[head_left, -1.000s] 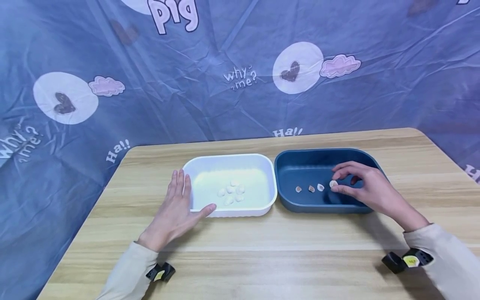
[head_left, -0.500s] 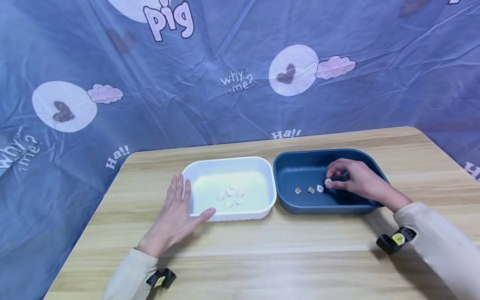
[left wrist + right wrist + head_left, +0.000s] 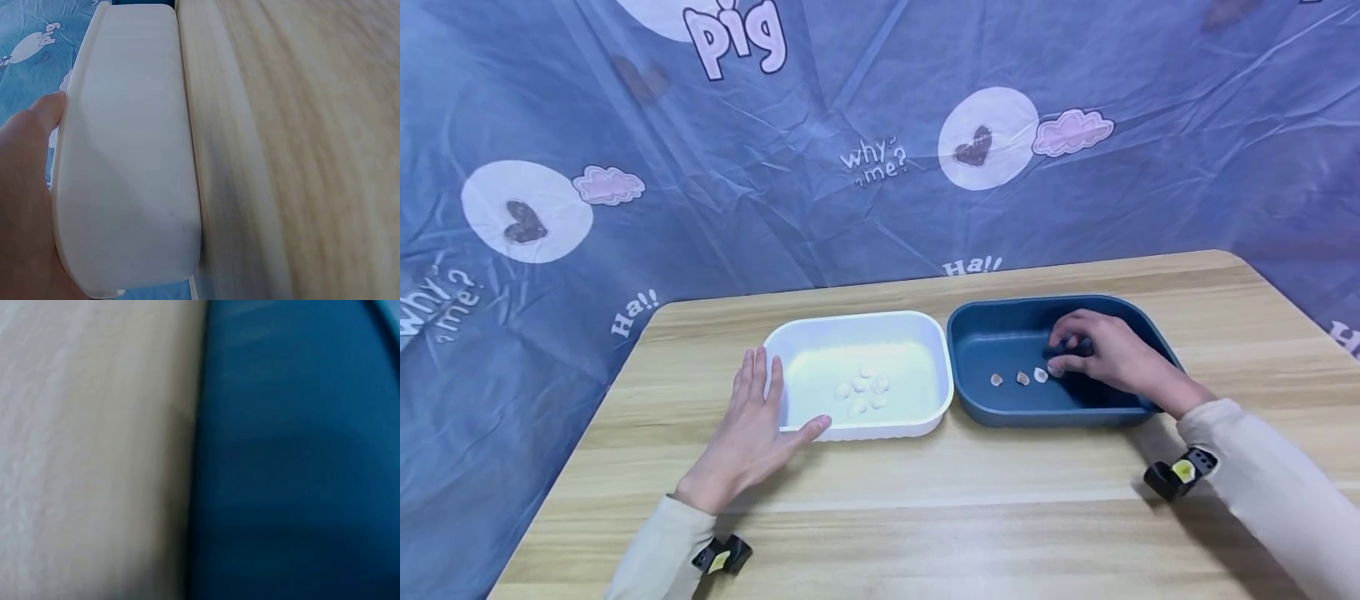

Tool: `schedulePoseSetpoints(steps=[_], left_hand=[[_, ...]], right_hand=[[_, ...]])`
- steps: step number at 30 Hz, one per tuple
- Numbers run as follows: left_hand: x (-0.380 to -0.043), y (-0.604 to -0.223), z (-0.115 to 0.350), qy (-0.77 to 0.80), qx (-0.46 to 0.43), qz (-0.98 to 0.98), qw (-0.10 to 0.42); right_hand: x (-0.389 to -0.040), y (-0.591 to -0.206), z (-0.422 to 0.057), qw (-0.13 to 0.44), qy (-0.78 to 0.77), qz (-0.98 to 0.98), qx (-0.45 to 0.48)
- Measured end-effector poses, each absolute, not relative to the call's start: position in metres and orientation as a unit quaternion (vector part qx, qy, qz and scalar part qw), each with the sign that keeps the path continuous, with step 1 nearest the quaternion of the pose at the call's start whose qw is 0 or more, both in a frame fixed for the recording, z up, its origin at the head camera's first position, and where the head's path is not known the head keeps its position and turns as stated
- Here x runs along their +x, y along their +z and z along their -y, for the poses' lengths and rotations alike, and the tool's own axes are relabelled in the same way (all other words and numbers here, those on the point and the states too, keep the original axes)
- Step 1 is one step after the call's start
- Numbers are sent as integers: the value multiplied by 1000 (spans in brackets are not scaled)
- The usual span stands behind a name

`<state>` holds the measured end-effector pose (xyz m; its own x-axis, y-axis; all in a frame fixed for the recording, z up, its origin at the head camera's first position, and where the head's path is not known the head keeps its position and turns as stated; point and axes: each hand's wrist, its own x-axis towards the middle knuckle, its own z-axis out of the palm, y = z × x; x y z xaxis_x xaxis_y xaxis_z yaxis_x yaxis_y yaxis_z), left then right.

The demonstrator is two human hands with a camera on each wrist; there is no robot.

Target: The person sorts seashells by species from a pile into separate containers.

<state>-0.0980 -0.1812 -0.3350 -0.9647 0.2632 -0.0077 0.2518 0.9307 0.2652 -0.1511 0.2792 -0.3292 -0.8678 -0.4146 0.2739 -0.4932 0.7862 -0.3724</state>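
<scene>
My left hand [image 3: 748, 433] rests with straight fingers along the left side of a white tray [image 3: 880, 430], its thumb over the front rim. In the left wrist view, the thumb [image 3: 50, 111] lies at the edge of the tray's outer wall [image 3: 134, 125]. Several pale shells [image 3: 859, 384] lie inside the white tray. My right hand [image 3: 1105, 350] reaches into a dark blue tray [image 3: 1000, 417], thumb and index fingertips apart. One small shell [image 3: 1055, 372] shows partly under the thumb. Left of it, a white shell [image 3: 1041, 375] and two brownish shells [image 3: 1022, 378] lie in a row.
Both trays stand side by side on a light wooden table [image 3: 925, 517]. A blue printed cloth [image 3: 820, 200] hangs behind it. Wrist cameras [image 3: 722, 556] are strapped on both sleeves. The right wrist view is blurred, with the blue tray [image 3: 294, 394] beside the wood.
My right hand has moved left inside the blue tray, with the small shell moving along to the end of the row. Thumb and index have parted slightly. My left hand stays put.
</scene>
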Motion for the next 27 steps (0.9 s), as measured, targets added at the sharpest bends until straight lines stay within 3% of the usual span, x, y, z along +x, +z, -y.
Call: schedulePoseSetpoints(steps=[6, 27], left_hand=[[-98, -335, 184, 135, 126, -983, 23], [-98, -335, 184, 136, 124, -983, 18]], right_hand=[[-145, -320, -278, 161, 231, 926, 252], [-105, -330, -252, 197, 239, 916, 256]])
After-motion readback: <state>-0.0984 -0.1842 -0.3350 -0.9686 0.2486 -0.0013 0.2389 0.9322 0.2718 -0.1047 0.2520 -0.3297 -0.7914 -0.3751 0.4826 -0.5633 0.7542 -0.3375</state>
